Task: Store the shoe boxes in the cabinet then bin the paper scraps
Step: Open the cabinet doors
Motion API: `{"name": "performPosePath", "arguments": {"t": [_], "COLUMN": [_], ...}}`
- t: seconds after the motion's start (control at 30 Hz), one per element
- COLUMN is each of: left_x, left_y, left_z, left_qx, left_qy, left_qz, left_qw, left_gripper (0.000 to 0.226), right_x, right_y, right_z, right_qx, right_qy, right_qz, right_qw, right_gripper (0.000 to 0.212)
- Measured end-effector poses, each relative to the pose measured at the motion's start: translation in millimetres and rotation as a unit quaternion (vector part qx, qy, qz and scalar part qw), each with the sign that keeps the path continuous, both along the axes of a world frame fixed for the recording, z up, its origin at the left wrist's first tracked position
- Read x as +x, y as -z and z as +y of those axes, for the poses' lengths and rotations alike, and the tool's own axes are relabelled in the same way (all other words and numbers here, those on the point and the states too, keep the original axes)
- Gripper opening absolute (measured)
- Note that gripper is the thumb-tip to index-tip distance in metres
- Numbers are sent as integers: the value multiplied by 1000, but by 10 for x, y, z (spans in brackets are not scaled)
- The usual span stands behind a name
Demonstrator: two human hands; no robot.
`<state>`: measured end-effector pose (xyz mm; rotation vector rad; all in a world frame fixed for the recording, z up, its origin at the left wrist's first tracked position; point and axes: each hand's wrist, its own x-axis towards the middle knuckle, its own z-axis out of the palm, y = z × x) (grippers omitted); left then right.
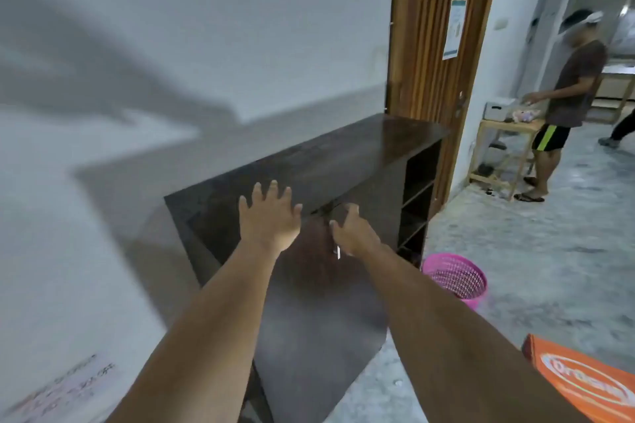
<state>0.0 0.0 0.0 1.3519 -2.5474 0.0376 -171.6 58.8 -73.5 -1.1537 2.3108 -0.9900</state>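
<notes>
A dark wooden cabinet [343, 154] stands against the white wall. My left hand [269, 216] lies flat with spread fingers on the front edge of its top. My right hand [350, 230] curls its fingers round the upper edge of a cabinet door [309, 319], just above a small metal handle [337, 252]. Open shelves [417, 196] show at the cabinet's right end. An orange shoe box [584, 385] sits at the bottom right corner, partly out of frame. A pink mesh bin [457, 280] stands on the floor right of the cabinet.
A slatted wooden door [439, 62] is behind the cabinet. Another person [567, 106] stands at a small wooden rack [501, 154] in the room beyond. Grey speckled floor [532, 251] stretches to the right.
</notes>
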Motion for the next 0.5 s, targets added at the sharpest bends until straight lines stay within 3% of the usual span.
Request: {"name": "performPosePath", "arguments": {"t": [0.07,0.17,0.33,0.5], "left_x": [-159,-238,-272,-251], "left_y": [285,735,746,647], "left_z": [-120,-159,-185,23], "left_qx": [44,-22,-58,-8], "left_qy": [-30,-66,-70,-69], "left_qz": [-3,-8,-14,-14], "left_qw": [999,998,996,997], "left_gripper": [58,59,57,58], "right_x": [-86,-94,-147,-201], "right_y": [325,766,873,761], "right_z": [-200,-351,-382,99], "right_qx": [-25,-86,-162,-134], "right_qy": [7,44,55,26], "right_qz": [-55,-89,-142,-162], "right_qw": [998,991,975,977], "right_gripper": [73,55,40,43]}}
